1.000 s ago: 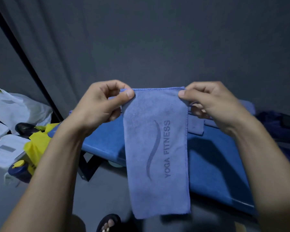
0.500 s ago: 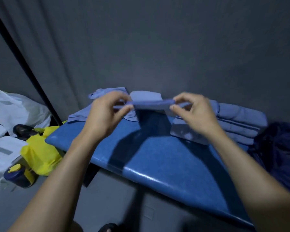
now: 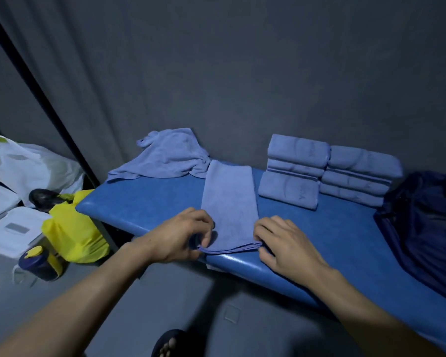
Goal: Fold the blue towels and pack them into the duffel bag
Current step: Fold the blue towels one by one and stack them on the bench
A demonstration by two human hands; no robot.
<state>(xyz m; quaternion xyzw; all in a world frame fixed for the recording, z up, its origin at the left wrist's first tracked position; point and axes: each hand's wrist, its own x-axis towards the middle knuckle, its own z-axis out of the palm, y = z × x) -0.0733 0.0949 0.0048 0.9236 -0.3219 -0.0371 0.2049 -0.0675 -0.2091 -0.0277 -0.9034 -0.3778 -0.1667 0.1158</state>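
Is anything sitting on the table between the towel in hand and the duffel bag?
Nothing visible blocks it. Bare blue table lies between the long towel and the duffel bag; the folded stacks sit farther back.

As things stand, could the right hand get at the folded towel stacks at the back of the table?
Probably yes. The right hand holds the near end of the long towel, and bare blue table lies between it and the folded stacks. It would have to let go first.

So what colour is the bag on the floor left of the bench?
Bright yellow bag, clearest in the head view.
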